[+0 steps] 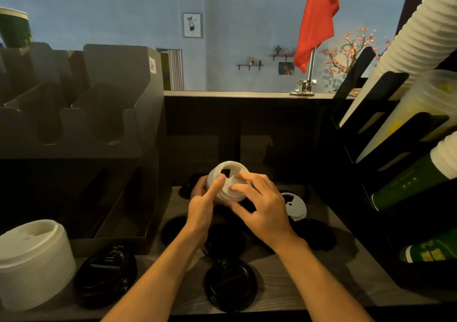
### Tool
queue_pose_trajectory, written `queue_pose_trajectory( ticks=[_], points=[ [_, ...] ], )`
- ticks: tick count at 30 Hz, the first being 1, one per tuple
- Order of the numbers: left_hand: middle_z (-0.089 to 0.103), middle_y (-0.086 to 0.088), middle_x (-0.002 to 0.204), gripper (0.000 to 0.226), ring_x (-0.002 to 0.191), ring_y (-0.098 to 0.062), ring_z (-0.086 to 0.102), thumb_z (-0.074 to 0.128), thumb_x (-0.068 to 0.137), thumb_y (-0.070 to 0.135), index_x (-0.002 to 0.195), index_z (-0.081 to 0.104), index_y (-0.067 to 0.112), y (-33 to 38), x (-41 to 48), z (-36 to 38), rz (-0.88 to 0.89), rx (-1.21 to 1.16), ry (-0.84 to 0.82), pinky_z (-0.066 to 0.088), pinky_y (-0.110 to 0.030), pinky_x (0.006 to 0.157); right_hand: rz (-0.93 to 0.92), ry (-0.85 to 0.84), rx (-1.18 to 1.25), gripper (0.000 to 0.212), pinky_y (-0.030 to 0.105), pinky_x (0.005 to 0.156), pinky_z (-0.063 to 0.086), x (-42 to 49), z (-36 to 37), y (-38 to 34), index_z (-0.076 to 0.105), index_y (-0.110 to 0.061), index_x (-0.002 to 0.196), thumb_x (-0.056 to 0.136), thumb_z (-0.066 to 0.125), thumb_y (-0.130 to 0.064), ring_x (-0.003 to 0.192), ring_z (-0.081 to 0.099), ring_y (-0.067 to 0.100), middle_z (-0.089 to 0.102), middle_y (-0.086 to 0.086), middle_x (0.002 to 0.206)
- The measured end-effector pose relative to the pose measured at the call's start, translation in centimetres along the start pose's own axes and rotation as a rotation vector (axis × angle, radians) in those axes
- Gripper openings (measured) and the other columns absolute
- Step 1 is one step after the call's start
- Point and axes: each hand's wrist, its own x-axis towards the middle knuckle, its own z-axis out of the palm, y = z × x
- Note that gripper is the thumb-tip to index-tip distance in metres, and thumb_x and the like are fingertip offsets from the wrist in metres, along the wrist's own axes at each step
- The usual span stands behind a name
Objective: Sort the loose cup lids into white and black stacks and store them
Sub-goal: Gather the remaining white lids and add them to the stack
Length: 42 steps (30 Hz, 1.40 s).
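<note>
Left hand (201, 205) and right hand (262, 208) are gripping a stack of white plastic cup lids (228, 181) over the middle of the wooden tabletop (321, 284), fingers (243, 188) curled round it, loose black plastic lids (231, 287) lying below.

You have a white lid stack (228, 185) of matt plastic at centre frame, black lids (231, 288) of glossy plastic at lower centre on a matt wood-grain counter (282, 294), a matt dark card organiser (118, 72) at upper left, and a red cloth flag (317, 22) on a polished metal pole (310, 63) at upper right.
</note>
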Motion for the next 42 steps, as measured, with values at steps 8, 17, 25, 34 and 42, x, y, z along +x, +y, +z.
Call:
queue_pose_trajectory(
  ticks=[8,17,25,34,42],
  points=[
    [0.076,-0.006,0.103,0.068,0.093,-0.019,0.074,0.071,0.07,0.062,0.121,0.068,0.017,0.5,-0.5,0.4,0.052,0.013,-0.033,0.056,-0.02,0.072,0.285,-0.015,0.252,0.044,0.027,0.114,0.038,0.1,0.1,-0.3,0.045,-0.027,0.147,0.104,0.052,-0.031,0.142,0.035,0.002,0.042,-0.011,0.152],
    [0.076,-0.005,0.111,0.077,0.101,-0.022,0.074,0.075,0.064,0.064,0.126,0.066,0.019,0.6,-0.7,0.7,0.029,-0.001,-0.096,0.058,-0.027,0.08,0.5,-0.03,0.468,0.043,0.014,0.107,0.038,0.3,-0.1,-1.0,0.035,-0.04,0.148,0.106,0.043,-0.033,0.135,0.037,-0.011,0.041,-0.03,0.142],
    [0.076,-0.001,0.106,0.07,0.097,-0.018,0.074,0.077,0.063,0.059,0.121,0.067,0.022,0.6,-0.8,0.7,0.055,0.013,-0.125,0.058,-0.023,0.076,0.523,0.083,0.486,0.03,0.032,0.102,0.051,0.3,-0.1,-0.7,0.051,-0.028,0.133,0.103,0.052,-0.03,0.125,0.054,0.001,0.058,-0.017,0.131],
    [0.071,0.004,0.102,0.054,0.099,-0.019,0.067,0.072,0.064,0.057,0.111,0.068,0.032,0.5,-0.6,1.0,0.024,0.005,-0.101,0.055,-0.032,0.082,0.492,-0.008,0.501,0.038,0.019,0.099,0.048,0.3,0.1,-1.2,0.046,-0.039,0.136,0.099,0.056,-0.041,0.122,0.053,0.001,0.054,-0.018,0.13],
    [0.062,-0.003,0.113,0.052,0.103,-0.021,0.061,0.06,0.075,0.039,0.122,0.057,0.017,0.7,-0.5,0.9,0.06,0.031,-0.084,0.052,-0.038,0.084,0.462,-0.081,0.447,0.045,0.018,0.096,0.048,-0.1,0.7,-1.1,0.038,-0.035,0.148,0.104,0.042,-0.045,0.122,0.051,0.001,0.049,-0.014,0.131]
  ],
)
